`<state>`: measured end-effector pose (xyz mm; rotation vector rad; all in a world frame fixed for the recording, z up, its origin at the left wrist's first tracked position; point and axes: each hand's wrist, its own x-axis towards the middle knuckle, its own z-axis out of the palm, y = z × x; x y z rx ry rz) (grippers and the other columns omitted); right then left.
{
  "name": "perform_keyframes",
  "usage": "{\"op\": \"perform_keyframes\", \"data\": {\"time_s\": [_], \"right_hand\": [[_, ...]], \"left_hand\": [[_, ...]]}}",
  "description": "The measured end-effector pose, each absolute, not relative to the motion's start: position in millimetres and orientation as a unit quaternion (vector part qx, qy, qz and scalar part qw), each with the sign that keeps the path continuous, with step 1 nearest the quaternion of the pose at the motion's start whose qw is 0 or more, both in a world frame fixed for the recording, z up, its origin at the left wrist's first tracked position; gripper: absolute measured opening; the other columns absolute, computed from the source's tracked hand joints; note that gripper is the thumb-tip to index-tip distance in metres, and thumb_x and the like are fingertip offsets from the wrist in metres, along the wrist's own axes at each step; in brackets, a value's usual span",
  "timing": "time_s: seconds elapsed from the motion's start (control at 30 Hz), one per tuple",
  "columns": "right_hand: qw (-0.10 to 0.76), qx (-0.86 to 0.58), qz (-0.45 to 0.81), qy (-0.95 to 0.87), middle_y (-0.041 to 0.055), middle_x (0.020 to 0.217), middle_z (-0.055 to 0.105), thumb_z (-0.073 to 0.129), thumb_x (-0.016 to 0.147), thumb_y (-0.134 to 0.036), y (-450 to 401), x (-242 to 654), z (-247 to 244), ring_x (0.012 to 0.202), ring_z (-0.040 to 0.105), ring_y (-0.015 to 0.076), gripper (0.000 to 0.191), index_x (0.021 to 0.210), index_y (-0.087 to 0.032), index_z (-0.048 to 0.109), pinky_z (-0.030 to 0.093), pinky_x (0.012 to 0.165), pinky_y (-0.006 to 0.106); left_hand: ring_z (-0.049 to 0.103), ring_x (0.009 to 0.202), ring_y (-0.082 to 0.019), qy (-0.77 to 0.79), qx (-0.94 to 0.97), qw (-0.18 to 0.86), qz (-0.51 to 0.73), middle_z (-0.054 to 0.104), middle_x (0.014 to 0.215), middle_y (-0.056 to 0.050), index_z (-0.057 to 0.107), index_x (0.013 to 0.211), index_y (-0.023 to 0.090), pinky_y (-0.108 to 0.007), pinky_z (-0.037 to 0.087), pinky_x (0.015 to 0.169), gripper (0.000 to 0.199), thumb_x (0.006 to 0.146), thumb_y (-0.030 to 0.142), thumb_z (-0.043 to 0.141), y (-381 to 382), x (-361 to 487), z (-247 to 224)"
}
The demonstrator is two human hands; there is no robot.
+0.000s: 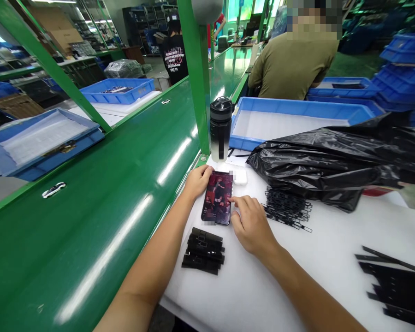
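Observation:
A smartphone (217, 198) with a lit reddish picture on its screen is at the near end of the white work table. My left hand (198, 180) grips its upper left edge, fingers bent and partly hidden. At the phone's right edge, my right hand (251, 221) touches the screen with the index finger; thumb and index are apart and nothing is held. Just below the phone lies a stack of flat black strips (204, 251). To the right of my right hand is a pile of thin black frame-shaped pieces (287, 207). A small white case (241, 177) sits beside the phone.
A black-capped bottle (221, 129) stands behind the phone by a green post (197, 83). A black plastic bag (332, 157) and blue tray (300, 108) are behind right. More black strips (397, 286) lie right. A green conveyor (117, 193) runs left. A seated person (293, 60) is ahead.

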<state>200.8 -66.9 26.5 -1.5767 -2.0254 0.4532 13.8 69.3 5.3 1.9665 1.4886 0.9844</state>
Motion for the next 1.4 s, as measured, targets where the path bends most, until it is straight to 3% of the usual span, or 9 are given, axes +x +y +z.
{"op": "perform_keyframes", "data": {"time_s": [0.27,0.53,0.73,0.93,1.17,1.4], "right_hand": [[0.285,-0.541,0.220,-0.760,0.0022,0.097,0.059,0.049,0.091,-0.017,-70.6,203.4,33.9,0.096,0.053,0.0209,0.035,0.120,-0.029,0.065,0.036,0.085,0.041],[0.292,-0.527,0.245,-0.760,0.0023,0.089,0.057,0.047,0.089,-0.015,-70.0,204.4,32.1,0.093,0.052,0.0205,0.030,0.099,-0.028,0.073,0.037,0.086,0.040],[0.278,-0.572,0.225,-0.738,0.0062,0.097,0.062,0.039,0.093,-0.016,-67.2,200.0,28.9,0.095,0.052,0.0234,0.037,0.120,-0.020,0.063,0.039,0.088,0.043],[0.295,-0.574,0.230,-0.729,0.0040,0.097,0.063,0.040,0.092,-0.016,-66.9,201.5,28.6,0.092,0.054,0.0227,0.048,0.139,-0.021,0.045,0.040,0.089,0.042],[0.292,-0.566,0.244,-0.732,0.0026,0.092,0.062,0.040,0.088,-0.013,-67.9,202.3,31.3,0.090,0.053,0.0218,0.042,0.126,-0.023,0.055,0.039,0.086,0.041],[0.290,-0.547,0.263,-0.740,0.0021,0.091,0.061,0.043,0.086,-0.012,-67.7,204.0,34.6,0.093,0.054,0.0213,0.031,0.095,-0.026,0.068,0.037,0.087,0.041]], "left_hand": [[0.065,0.081,-0.020,0.548,0.718,0.240,0.356,0.073,0.086,-0.003,0.073,0.091,0.019,-0.028,0.045,0.072,0.041,0.098,0.043,0.039,69.9,13.6,4.6],[0.066,0.086,-0.021,0.549,0.717,0.242,0.356,0.074,0.090,-0.004,0.073,0.092,0.019,-0.027,0.047,0.075,0.041,0.098,0.040,0.039,70.9,14.4,3.8],[0.065,0.086,-0.021,0.552,0.715,0.245,0.352,0.074,0.090,-0.004,0.073,0.092,0.019,-0.027,0.047,0.075,0.042,0.098,0.042,0.038,69.1,15.1,5.8],[0.065,0.084,-0.021,0.551,0.716,0.245,0.352,0.073,0.088,-0.004,0.073,0.091,0.019,-0.027,0.047,0.074,0.041,0.098,0.041,0.038,68.5,14.9,7.2],[0.065,0.082,-0.021,0.549,0.715,0.244,0.357,0.073,0.086,-0.004,0.073,0.091,0.019,-0.028,0.046,0.073,0.041,0.098,0.041,0.039,69.1,14.6,6.6],[0.065,0.081,-0.021,0.553,0.713,0.245,0.355,0.073,0.085,-0.004,0.073,0.090,0.019,-0.028,0.045,0.071,0.042,0.098,0.042,0.038,69.7,14.9,6.3]]}}
